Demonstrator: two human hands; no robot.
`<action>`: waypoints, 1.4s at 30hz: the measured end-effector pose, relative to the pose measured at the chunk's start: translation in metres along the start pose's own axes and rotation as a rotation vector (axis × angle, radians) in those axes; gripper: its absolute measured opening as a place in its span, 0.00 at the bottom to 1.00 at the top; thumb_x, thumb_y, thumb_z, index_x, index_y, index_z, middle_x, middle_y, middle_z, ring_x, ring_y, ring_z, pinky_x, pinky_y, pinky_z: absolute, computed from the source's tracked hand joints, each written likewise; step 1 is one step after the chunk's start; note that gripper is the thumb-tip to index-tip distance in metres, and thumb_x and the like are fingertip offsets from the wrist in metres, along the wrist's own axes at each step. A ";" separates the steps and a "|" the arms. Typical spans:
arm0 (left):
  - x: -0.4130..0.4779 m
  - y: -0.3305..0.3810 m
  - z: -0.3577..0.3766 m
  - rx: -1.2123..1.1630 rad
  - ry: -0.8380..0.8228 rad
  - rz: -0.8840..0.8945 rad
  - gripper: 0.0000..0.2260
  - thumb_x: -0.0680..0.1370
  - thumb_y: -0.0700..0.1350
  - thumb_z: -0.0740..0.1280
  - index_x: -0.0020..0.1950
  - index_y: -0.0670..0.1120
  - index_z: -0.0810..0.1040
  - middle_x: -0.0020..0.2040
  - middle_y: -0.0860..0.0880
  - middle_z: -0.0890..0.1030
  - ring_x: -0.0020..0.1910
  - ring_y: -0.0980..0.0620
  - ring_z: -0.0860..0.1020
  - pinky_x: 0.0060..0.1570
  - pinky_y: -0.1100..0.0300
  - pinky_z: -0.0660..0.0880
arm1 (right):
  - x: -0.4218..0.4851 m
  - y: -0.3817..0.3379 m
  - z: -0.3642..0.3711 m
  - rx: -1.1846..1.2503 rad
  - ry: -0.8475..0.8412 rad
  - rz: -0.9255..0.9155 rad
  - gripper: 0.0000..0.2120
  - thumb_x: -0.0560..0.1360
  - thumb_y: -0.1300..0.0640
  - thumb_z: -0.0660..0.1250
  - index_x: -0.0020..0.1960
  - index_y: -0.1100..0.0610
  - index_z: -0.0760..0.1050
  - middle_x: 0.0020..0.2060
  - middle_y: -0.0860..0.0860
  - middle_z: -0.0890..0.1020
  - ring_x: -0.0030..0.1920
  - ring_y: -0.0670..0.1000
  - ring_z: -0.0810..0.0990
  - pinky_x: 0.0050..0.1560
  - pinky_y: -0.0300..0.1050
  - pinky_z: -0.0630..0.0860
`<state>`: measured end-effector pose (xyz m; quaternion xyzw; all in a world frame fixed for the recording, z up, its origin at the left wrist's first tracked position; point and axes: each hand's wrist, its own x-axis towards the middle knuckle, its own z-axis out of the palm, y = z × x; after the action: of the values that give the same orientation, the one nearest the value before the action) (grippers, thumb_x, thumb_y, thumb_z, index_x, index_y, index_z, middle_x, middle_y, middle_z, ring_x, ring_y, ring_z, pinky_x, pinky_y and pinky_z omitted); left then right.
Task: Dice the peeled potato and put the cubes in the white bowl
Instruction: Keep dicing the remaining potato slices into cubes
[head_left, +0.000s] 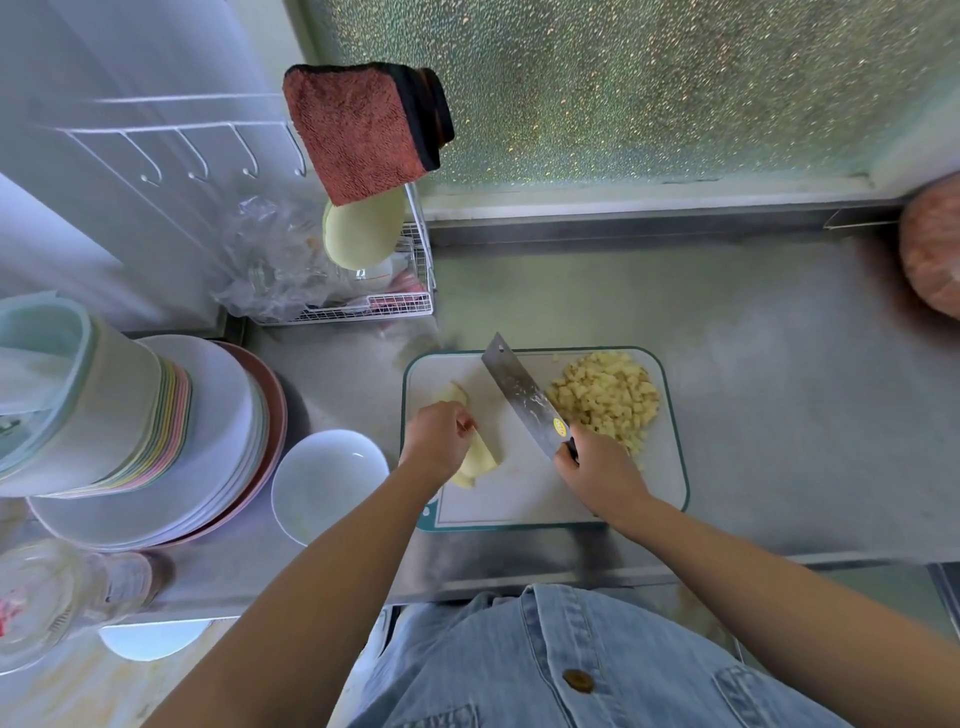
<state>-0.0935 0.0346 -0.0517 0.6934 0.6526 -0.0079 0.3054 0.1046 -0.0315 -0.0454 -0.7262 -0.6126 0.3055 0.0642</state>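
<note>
A white cutting board with a green rim lies on the steel counter. My left hand grips pale potato slices at the board's left side; another slice lies just beyond it. My right hand holds the dark handle of a cleaver, whose blade slants up and left across the board, lifted between the slices and a heap of potato cubes at the board's far right. The white bowl stands left of the board and looks empty.
Stacked plates and nested bowls crowd the left. A wire rack with a red cloth stands behind. A glass jar sits at the near left, a pink round object at the far right.
</note>
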 end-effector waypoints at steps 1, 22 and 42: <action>-0.001 0.000 0.001 -0.003 0.023 -0.006 0.09 0.78 0.42 0.64 0.56 0.47 0.80 0.51 0.48 0.81 0.49 0.48 0.78 0.44 0.63 0.70 | 0.000 0.000 0.000 0.002 0.002 -0.001 0.16 0.76 0.59 0.58 0.33 0.51 0.55 0.25 0.50 0.66 0.29 0.55 0.65 0.31 0.48 0.58; -0.008 -0.004 -0.008 -0.261 0.036 -0.040 0.10 0.71 0.50 0.75 0.46 0.49 0.76 0.42 0.53 0.80 0.43 0.52 0.78 0.41 0.61 0.73 | 0.000 0.002 -0.002 0.037 -0.010 0.013 0.17 0.77 0.58 0.58 0.33 0.52 0.56 0.25 0.50 0.65 0.27 0.52 0.63 0.31 0.48 0.56; -0.019 0.029 0.024 -0.499 -0.074 0.013 0.05 0.72 0.42 0.74 0.44 0.45 0.80 0.38 0.49 0.82 0.38 0.49 0.82 0.45 0.59 0.77 | -0.019 0.026 -0.023 0.103 -0.010 -0.018 0.17 0.77 0.58 0.60 0.33 0.54 0.57 0.25 0.49 0.64 0.27 0.48 0.62 0.31 0.47 0.56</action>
<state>-0.0606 0.0085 -0.0515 0.5999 0.6184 0.1301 0.4907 0.1375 -0.0491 -0.0326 -0.7147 -0.6030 0.3396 0.1011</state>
